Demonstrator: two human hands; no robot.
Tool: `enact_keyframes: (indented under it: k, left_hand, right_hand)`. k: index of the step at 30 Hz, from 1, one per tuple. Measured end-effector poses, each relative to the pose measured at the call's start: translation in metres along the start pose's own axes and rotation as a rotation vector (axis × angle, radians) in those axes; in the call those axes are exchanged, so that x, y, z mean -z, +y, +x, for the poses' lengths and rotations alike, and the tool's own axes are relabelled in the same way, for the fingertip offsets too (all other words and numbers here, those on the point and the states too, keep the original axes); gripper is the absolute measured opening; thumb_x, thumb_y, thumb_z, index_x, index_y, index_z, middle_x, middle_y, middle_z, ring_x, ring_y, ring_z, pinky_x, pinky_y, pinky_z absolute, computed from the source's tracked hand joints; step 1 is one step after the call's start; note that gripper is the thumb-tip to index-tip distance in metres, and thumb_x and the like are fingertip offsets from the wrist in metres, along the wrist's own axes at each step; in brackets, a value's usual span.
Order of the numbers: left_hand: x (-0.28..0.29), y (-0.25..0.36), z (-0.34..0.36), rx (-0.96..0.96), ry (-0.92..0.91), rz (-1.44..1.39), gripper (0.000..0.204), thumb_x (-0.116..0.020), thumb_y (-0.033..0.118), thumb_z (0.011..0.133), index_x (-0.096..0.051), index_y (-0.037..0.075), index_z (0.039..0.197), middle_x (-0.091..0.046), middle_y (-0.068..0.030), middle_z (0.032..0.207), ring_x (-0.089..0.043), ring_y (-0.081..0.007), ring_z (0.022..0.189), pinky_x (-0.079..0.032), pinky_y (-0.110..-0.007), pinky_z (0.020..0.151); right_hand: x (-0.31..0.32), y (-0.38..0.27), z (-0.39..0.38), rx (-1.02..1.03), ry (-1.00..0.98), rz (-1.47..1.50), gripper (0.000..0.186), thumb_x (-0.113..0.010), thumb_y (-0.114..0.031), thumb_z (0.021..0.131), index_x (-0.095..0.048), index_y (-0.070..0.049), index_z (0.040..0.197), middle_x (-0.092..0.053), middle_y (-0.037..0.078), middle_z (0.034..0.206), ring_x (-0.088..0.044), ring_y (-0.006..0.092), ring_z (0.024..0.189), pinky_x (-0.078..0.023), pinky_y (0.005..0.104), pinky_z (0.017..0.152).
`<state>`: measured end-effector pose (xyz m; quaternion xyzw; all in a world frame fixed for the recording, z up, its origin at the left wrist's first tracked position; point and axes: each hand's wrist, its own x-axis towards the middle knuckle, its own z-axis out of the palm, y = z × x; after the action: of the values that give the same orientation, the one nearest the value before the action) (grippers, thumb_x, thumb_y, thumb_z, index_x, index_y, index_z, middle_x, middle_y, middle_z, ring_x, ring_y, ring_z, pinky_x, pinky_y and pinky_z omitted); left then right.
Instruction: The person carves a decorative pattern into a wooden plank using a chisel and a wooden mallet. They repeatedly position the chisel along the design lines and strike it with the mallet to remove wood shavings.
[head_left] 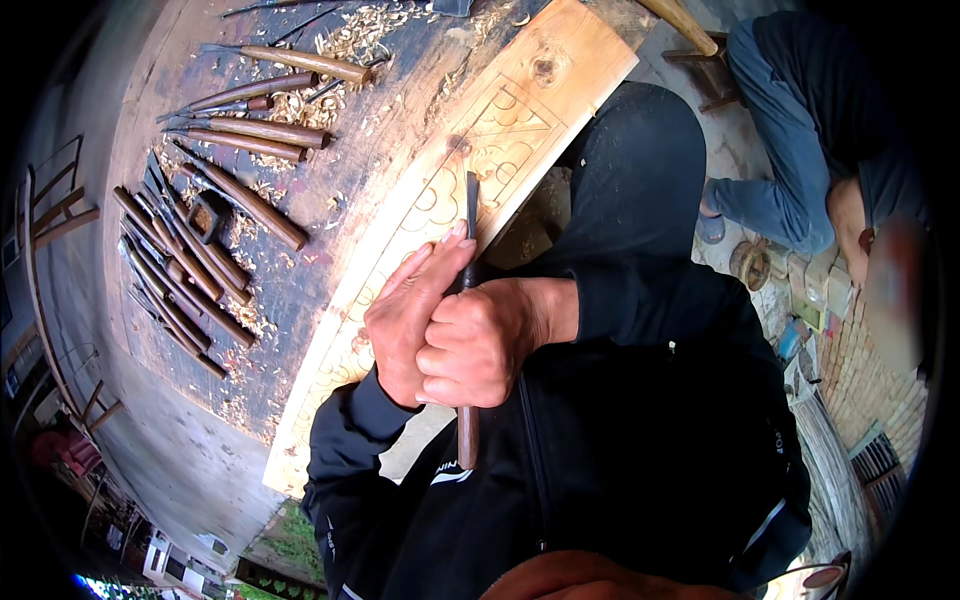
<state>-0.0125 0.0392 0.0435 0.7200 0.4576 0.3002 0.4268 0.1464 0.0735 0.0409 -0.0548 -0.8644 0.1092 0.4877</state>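
A wood-carving chisel (468,430) with a dark blade and brown handle points away from me. My right hand (485,335) is closed round its handle, and the butt sticks out below the fist. My left hand (400,325) lies against the right fist, fingers stretched out and apart from the thumb, fingertips at the chisel's shaft. Under the blade is a long pale wooden board (420,215), set slantwise, with outlined and partly carved curves and a framed panel toward its far end. Whether the blade tip touches the wood I cannot tell.
Several wooden-handled chisels and gouges (250,200) lie on the worn worktable (340,250) at left, among wood shavings (350,40). A dark block-shaped object (208,215) rests among them. At right another person (780,140) sits low. A wooden handle (680,22) shows at the top.
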Motion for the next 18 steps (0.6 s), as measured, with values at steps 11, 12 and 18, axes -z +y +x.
enact_keyframes:
  k: [11, 12, 18]
  left_hand:
    - [-0.001, 0.01, 0.003, -0.258, 0.092, 0.123, 0.028, -0.081, 0.001, 0.083, -0.079, -0.002, 0.11, -0.081, -0.0183, 0.116, -0.075, -0.0363, 0.123, -0.055, -0.052, 0.112]
    - [0.0, 0.011, 0.002, -0.272, 0.079, 0.133, 0.026, -0.081, 0.0, 0.083, -0.079, -0.002, 0.109, -0.081, -0.0179, 0.114, -0.076, -0.0361, 0.122, -0.056, -0.052, 0.111]
    - [-0.01, 0.022, -0.012, -0.332, 0.196, 0.114, 0.029, -0.078, 0.011, 0.079, -0.079, -0.002, 0.106, -0.081, -0.0163, 0.106, -0.079, -0.0341, 0.106, -0.061, -0.05, 0.101]
  right_hand:
    - [0.011, -0.035, 0.009, 0.082, 0.012, -0.065, 0.046, -0.08, -0.011, 0.091, -0.045, -0.011, 0.061, -0.041, -0.002, 0.059, -0.044, 0.0115, 0.05, -0.026, 0.0302, 0.05]
    - [0.011, -0.037, 0.01, 0.084, 0.006, -0.057, 0.045, -0.08, -0.011, 0.09, -0.045, -0.012, 0.062, -0.041, -0.002, 0.059, -0.044, 0.0113, 0.05, -0.026, 0.0301, 0.05]
    - [0.031, -0.035, 0.012, 0.006, 0.044, -0.136, 0.04, -0.08, -0.013, 0.09, -0.049, -0.01, 0.065, -0.041, -0.001, 0.059, -0.044, 0.0134, 0.051, -0.03, 0.03, 0.051]
